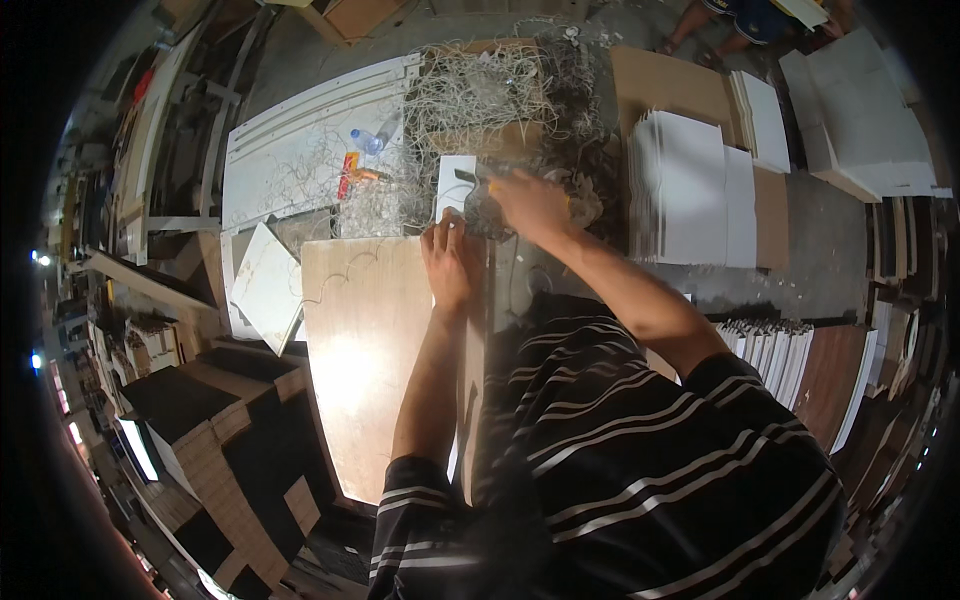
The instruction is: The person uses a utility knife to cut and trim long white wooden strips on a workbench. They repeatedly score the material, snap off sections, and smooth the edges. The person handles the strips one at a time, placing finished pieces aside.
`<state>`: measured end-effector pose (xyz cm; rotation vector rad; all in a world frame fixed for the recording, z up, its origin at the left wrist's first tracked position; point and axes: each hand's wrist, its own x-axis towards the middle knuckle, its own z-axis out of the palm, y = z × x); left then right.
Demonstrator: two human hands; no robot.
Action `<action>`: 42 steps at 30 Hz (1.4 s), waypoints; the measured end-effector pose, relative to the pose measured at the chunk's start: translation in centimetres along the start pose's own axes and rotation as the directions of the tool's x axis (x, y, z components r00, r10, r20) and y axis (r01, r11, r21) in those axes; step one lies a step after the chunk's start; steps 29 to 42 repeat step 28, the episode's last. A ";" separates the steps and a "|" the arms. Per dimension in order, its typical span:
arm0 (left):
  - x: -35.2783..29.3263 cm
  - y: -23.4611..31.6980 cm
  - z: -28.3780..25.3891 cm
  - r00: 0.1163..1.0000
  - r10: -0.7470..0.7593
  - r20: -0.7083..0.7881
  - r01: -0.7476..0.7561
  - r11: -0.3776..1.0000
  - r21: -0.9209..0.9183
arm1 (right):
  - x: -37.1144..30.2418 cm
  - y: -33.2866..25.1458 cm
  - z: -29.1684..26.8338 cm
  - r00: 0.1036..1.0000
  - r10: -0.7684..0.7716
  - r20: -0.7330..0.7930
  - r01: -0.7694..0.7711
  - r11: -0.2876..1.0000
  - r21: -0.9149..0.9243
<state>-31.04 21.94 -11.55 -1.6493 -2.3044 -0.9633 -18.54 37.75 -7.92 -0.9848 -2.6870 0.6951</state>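
A long, narrow white board (pixel 458 178) lies lengthwise in front of me, and its far end sticks out past a pale wooden panel (pixel 365 300). My left hand (pixel 450 260) is closed on the white board, fingers bent over it near the panel's far edge. To the right, my right hand (pixel 535 208) is blurred by motion; its fingers look closed round something with a yellow-orange part that I cannot make out. A thin curled shaving (pixel 460 190) and a small dark piece (pixel 465 175) show on the board's far end.
Tangled strip shavings (pixel 480 85) heap up beyond the board. An orange-red tool (pixel 349 175) and a plastic bottle (pixel 367 141) lie on white panels at the left. Stacked white boards (pixel 680 190) stand at the right. Another person's legs (pixel 700 35) show at the far right.
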 end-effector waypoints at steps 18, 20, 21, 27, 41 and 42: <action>-0.9 1.4 -0.9 0.997 -0.060 0.056 0.060 0.998 -0.001 | 0.2 18.7 -0.3 0.838 0.513 0.188 -0.516 0.856 -0.035; -0.8 1.5 -1.3 0.996 -0.042 0.075 0.040 0.999 0.028 | -3.5 19.7 2.1 0.817 0.527 0.234 -0.546 0.838 0.018; -0.8 1.8 -1.3 0.997 -0.034 0.072 0.032 0.999 0.041 | -5.1 20.0 3.1 0.789 0.554 0.265 -0.576 0.817 0.007; -0.5 4.1 1.0 0.993 -0.007 0.121 -0.002 0.997 0.074 | -15.0 19.2 5.3 0.632 0.537 0.559 -0.729 0.166 0.664; -0.7 4.5 1.4 0.990 -0.015 0.138 0.000 0.994 0.107 | -16.0 19.1 5.4 0.650 0.448 0.614 -0.683 -0.010 0.731; -0.7 4.5 1.4 0.990 -0.015 0.138 0.000 0.994 0.107 | -16.0 19.1 5.4 0.650 0.448 0.614 -0.683 -0.010 0.731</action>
